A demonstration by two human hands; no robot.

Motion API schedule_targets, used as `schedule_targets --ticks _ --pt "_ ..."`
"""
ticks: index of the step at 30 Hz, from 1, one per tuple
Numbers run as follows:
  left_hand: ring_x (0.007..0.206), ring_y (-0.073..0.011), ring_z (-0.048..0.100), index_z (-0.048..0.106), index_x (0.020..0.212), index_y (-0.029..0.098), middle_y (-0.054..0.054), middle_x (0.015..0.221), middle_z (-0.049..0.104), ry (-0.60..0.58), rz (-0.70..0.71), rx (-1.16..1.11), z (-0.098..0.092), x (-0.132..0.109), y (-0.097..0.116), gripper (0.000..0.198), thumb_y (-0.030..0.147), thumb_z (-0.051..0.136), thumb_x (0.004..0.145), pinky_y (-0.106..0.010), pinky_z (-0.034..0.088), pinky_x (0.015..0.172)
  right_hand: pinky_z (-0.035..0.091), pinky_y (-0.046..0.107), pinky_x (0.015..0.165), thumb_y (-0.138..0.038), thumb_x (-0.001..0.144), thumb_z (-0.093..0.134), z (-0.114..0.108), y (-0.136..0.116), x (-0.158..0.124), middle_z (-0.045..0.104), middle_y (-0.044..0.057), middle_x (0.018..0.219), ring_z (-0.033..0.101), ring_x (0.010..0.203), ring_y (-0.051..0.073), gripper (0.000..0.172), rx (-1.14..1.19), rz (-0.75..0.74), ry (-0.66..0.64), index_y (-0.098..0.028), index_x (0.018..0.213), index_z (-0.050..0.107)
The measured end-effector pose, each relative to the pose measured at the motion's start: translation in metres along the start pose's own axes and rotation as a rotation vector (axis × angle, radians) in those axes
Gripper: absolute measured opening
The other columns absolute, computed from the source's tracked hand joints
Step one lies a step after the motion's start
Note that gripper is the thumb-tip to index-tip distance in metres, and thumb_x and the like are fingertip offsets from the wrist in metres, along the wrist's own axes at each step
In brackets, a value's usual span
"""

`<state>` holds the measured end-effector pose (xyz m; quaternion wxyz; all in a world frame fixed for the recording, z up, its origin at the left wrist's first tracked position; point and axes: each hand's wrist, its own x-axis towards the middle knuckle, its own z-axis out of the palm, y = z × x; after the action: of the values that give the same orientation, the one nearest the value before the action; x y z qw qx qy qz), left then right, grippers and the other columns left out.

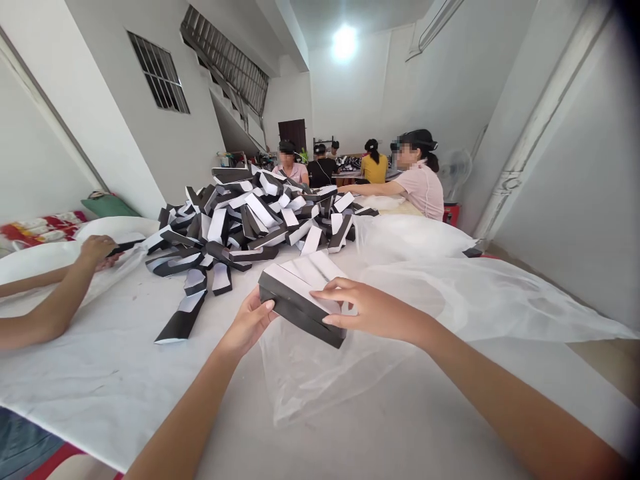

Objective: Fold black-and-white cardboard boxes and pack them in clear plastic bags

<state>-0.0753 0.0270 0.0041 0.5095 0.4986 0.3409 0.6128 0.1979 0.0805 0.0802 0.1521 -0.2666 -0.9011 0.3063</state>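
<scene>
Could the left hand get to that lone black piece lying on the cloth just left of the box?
Probably yes: only bare cloth lies between the left hand and the black piece, though that hand now grips the box.

The left hand [247,327] hides the card bundle's [300,293] lower left corner. A co-worker's forearm [45,310] runs off the left edge.

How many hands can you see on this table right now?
3. The left hand and right hand grip the black box; a co-worker's hand at far left holds a black piece. More may hide behind the pile.
</scene>
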Motion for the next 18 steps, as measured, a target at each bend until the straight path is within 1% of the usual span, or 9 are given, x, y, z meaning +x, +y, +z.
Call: schedule_targets --ticks 3,4,7,9,11,13,15,16,18 --pt "0.120 -0.0274 0.057 0.062 0.123 0.024 -0.007 0.124 0.066 0.038 0.022 -0.041 -0.002 0.000 0.001 0.041 0.033 0.070 0.084 -0.041 0.045 0.104 0.047 0.034 0.086 -0.053 0.087 0.056 0.006 0.009 0.006 0.053 0.003 0.127 0.057 0.098 0.021 0.059 0.086 -0.023 -0.012 -0.043 0.143 0.040" --pt "0.120 -0.0271 0.057 0.062 0.123 0.024 -0.006 0.124 0.066 0.046 0.031 -0.051 -0.001 0.000 0.002 0.041 0.033 0.070 0.084 -0.040 0.045 0.104 0.047 0.034 0.086 -0.053 0.087 0.057 0.007 0.012 0.008 0.054 0.003 0.125 0.056 0.099 0.021 0.061 0.125 -0.024 -0.020 -0.043 0.144 0.038" --pt "0.119 -0.0268 0.058 0.062 0.124 0.023 -0.007 0.122 0.067 0.066 0.049 -0.072 0.003 -0.001 0.003 0.044 0.034 0.070 0.083 -0.040 0.045 0.104 0.051 0.033 0.078 -0.052 0.087 0.056 0.009 0.017 0.010 0.056 0.003 0.115 0.055 0.087 0.018 0.062 0.227 -0.002 -0.058 -0.041 0.146 0.036" --pt "0.119 -0.0265 0.058 0.061 0.125 0.022 -0.007 0.121 0.067 0.086 0.053 -0.079 0.005 -0.002 0.002 0.045 0.036 0.070 0.083 -0.040 0.044 0.104 0.051 0.033 0.076 -0.052 0.087 0.056 0.010 0.017 0.010 0.056 0.003 0.109 0.055 0.083 0.017 0.063 0.216 -0.001 -0.059 -0.041 0.146 0.035" --pt "0.120 -0.0259 0.057 0.059 0.127 0.023 -0.007 0.123 0.066 0.102 0.055 -0.064 0.008 -0.002 0.001 0.045 0.037 0.067 0.085 -0.039 0.044 0.105 0.050 0.035 0.079 -0.052 0.087 0.057 0.011 0.013 0.009 0.055 0.003 0.108 0.055 0.085 0.018 0.063 0.142 -0.015 -0.032 -0.042 0.145 0.036" --pt "0.123 -0.0258 0.054 0.056 0.130 0.024 -0.007 0.129 0.062 0.086 0.051 0.005 0.012 0.000 0.003 0.046 0.038 0.065 0.087 -0.040 0.042 0.105 0.050 0.036 0.080 -0.049 0.086 0.058 0.008 0.008 0.005 0.056 0.003 0.107 0.056 0.086 0.019 0.062 0.067 -0.016 0.015 -0.041 0.145 0.038" --pt "0.125 -0.0264 0.052 0.052 0.134 0.025 -0.008 0.141 0.052 0.059 0.043 0.124 0.019 0.002 0.009 0.050 0.040 0.064 0.087 -0.042 0.041 0.107 0.050 0.036 0.078 -0.047 0.087 0.057 -0.001 0.003 -0.006 0.058 0.004 0.106 0.058 0.083 0.019 0.061 0.027 0.020 0.084 -0.038 0.145 0.039" --pt "0.125 -0.0270 0.052 0.050 0.136 0.026 -0.007 0.146 0.046 0.059 0.036 0.188 0.023 0.001 0.014 0.052 0.043 0.062 0.088 -0.043 0.041 0.106 0.051 0.036 0.077 -0.047 0.088 0.055 -0.008 0.002 -0.016 0.059 0.004 0.108 0.058 0.083 0.019 0.060 0.017 0.052 0.121 -0.038 0.145 0.038" --pt "0.123 -0.0286 0.053 0.049 0.136 0.028 -0.007 0.150 0.040 0.060 -0.003 0.334 0.034 -0.005 0.027 0.053 0.048 0.057 0.089 -0.046 0.041 0.105 0.053 0.036 0.075 -0.050 0.089 0.051 -0.022 0.003 -0.050 0.060 0.004 0.119 0.061 0.086 0.021 0.058 0.001 0.135 0.162 -0.041 0.145 0.037"
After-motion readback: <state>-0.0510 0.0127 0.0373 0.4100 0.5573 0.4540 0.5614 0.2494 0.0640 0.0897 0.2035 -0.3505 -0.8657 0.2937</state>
